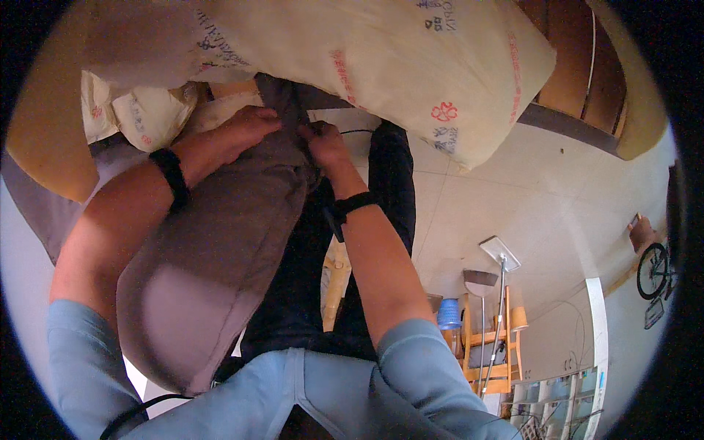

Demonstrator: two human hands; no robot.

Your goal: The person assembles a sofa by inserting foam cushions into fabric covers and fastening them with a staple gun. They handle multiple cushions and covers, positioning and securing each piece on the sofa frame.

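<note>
Here, the brown fabric cover (pixel 213 220) lies before the person, dark trousers (pixel 290 312) to its right and a cream printed plastic sack (pixel 403 70) beyond it. At the cover's far end, the right hand (pixel 324 147) pinches cloth; the left hand (pixel 249 126) curls against it, its grip unclear. Close, opposed fingertips should keep the cloth taut and unbunched.

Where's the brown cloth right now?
Head view, left of centre: the brown cloth extends down from the left hand and right hand toward the blue shirt.
</note>
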